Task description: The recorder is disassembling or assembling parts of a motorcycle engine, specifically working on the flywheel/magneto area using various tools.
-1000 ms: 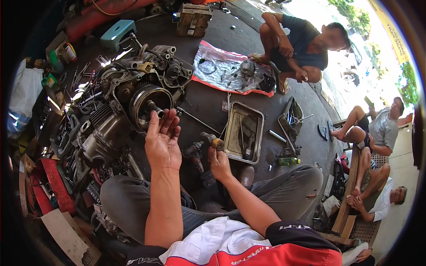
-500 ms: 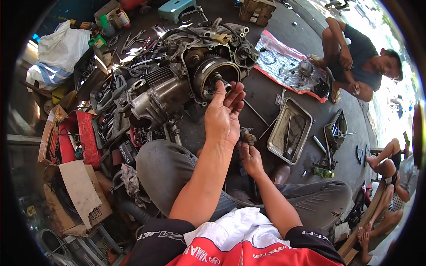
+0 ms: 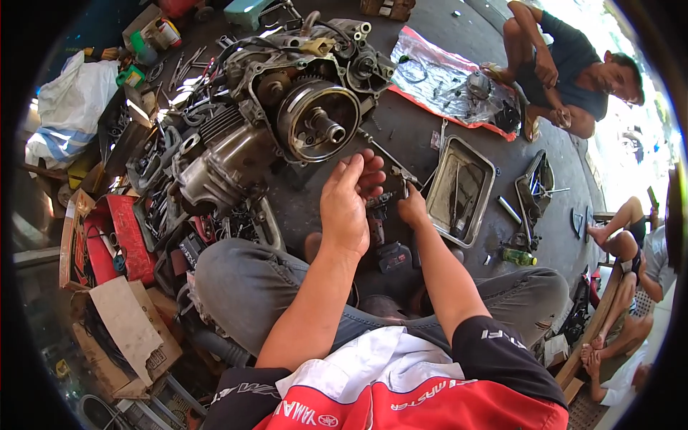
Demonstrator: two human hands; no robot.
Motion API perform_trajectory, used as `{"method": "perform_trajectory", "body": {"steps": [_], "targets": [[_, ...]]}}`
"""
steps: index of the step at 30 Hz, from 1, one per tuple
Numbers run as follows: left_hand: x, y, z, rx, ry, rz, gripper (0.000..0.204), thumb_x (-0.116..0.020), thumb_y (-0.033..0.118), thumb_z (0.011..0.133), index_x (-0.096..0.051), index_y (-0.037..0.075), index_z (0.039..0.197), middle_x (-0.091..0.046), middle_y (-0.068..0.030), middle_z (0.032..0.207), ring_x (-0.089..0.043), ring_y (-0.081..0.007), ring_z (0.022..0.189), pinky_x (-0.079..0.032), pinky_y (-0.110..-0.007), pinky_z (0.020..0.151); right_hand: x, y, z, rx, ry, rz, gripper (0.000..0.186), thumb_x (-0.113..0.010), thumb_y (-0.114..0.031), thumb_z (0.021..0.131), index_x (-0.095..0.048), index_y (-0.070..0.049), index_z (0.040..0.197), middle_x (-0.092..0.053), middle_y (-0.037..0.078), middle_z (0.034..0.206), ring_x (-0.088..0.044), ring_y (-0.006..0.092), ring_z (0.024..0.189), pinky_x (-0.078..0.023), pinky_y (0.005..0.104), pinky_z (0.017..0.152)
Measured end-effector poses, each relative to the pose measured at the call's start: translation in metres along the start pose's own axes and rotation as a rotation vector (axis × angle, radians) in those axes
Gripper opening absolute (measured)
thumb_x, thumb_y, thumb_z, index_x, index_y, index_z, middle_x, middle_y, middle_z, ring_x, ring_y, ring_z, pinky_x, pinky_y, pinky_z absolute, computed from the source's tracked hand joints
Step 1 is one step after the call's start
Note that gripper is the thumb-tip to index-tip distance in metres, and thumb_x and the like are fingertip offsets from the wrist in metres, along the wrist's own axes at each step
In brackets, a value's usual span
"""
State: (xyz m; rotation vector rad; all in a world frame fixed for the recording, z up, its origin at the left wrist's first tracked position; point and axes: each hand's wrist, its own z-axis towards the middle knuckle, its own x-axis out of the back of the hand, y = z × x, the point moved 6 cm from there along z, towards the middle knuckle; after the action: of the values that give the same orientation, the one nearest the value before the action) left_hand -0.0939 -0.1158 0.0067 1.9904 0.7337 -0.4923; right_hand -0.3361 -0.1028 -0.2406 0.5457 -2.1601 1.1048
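A greasy motorcycle engine (image 3: 222, 147) lies on the floor ahead of me. Its round flywheel rotor (image 3: 290, 122) is exposed, and a hollow metal shaft end (image 3: 332, 132) sticks out of the middle. Just below the rotor is my left hand (image 3: 347, 197), off the metal, fingers loosely curled and apart from the thumb, nothing visible in them. My right hand (image 3: 413, 206) is closed at a small metal piece, partly hidden, beside one end of a long thin rod (image 3: 387, 154). Between the two hands stands a cordless impact wrench (image 3: 393, 256) with its battery low.
A metal tray (image 3: 486, 193) with tools lies to the right. Beyond it a plastic sheet (image 3: 430, 75) holds parts, with a crouching person (image 3: 573, 64) beside it. Piled tools (image 3: 161, 150), a red box (image 3: 132, 236) and cardboard (image 3: 129, 322) crowd the left. A green bottle (image 3: 519, 256) lies right.
My left hand has come off the shaft end and drawn back toward me. My right hand has moved forward. The whole view has shifted, and the impact wrench shows more fully.
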Motion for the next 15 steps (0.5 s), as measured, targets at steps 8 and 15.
{"method": "perform_trajectory", "body": {"steps": [8,15], "targets": [[-0.002,-0.009,-0.003,0.008,-0.070,0.116,0.025,-0.064,0.026,0.110,-0.071,0.008,0.127,-0.077,-0.0046,0.114,-0.072,-0.0146,0.100,-0.053,-0.030,0.089,0.005,-0.023,0.068,0.110,0.219,-0.087,0.072,-0.070,0.000,0.081,-0.055,0.001,0.151,-0.064,0.031,0.131,-0.063,0.0475,0.127,-0.052,0.0511,0.111],[-0.004,-0.006,0.000,0.019,-0.042,0.122,0.025,-0.064,0.025,0.110,-0.070,0.008,0.127,-0.076,-0.0058,0.115,-0.072,-0.0161,0.100,-0.053,-0.032,0.090,0.013,-0.020,0.096,0.211,0.379,-0.253,0.063,-0.075,-0.017,0.092,-0.053,0.000,0.149,-0.063,0.026,0.135,-0.062,0.0452,0.129,-0.052,0.0503,0.110]]}}
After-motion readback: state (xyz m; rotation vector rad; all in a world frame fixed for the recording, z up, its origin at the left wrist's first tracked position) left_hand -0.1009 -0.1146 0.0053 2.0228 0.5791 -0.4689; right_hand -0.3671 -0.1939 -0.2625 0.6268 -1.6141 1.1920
